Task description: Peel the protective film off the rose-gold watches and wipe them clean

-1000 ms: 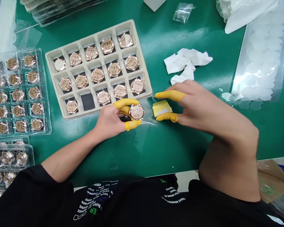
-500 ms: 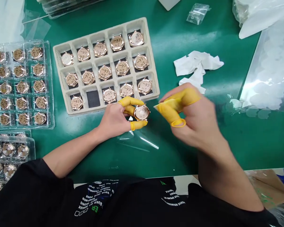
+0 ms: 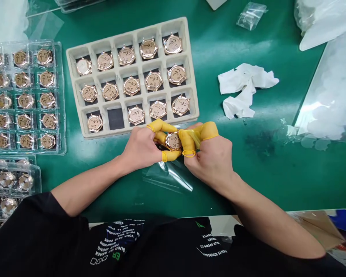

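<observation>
My left hand (image 3: 142, 148), with yellow finger cots, pinches a rose-gold watch case (image 3: 172, 141) just in front of the beige compartment tray (image 3: 134, 130). My right hand (image 3: 209, 157), also in yellow cots, presses a small yellow pad (image 3: 194, 135) against the right side of the case. The tray holds several watch cases with their backs up; one cell (image 3: 115, 118) in the near row is bare. A clear film sheet (image 3: 168, 177) lies on the green mat under my hands.
Clear blister trays (image 3: 24, 96) with several watch cases lie at the left, another (image 3: 8, 188) below. Crumpled white tissue (image 3: 245, 88) lies right of the tray. Plastic bags and a sheet of round stickers (image 3: 328, 100) fill the far right. A small clear bag (image 3: 250, 15) sits at the top.
My right hand picked the yellow pad off the mat and brought it left onto the watch case. My left hand kept its hold on the case.
</observation>
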The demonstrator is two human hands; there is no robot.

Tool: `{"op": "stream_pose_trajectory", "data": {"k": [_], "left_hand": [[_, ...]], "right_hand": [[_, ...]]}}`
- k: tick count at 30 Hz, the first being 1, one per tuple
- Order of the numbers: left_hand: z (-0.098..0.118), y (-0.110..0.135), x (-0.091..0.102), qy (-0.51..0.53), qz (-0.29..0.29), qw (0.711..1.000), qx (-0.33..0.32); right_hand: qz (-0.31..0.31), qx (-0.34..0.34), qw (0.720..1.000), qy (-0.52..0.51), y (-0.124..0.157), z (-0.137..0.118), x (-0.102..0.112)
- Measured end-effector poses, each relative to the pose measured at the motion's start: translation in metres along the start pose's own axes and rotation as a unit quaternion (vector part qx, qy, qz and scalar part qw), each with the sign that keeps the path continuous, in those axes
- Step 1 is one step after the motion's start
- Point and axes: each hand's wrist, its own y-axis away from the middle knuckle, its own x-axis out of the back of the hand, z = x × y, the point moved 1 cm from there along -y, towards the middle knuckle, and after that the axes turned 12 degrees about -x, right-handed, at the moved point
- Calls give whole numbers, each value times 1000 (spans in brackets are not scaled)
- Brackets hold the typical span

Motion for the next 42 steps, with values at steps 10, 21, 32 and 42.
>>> {"op": "stream_pose_trajectory", "data": {"k": [10, 21, 32, 42], "left_hand": [[-1, -4, 0, 0, -2, 1000, -30], [-3, -2, -2, -35, -68, 995, -62], [-12, -2, 1, -96, -77, 978, -167], [-15, -6, 3, 104, 155, 972, -144]], "right_hand": [[91, 6, 994, 55, -31, 17, 47], [14, -55, 961, -271, -57, -33, 11], [9, 155, 988, 25, -93, -91, -18], [-44, -235, 912, -333, 99, 31, 5]]}}
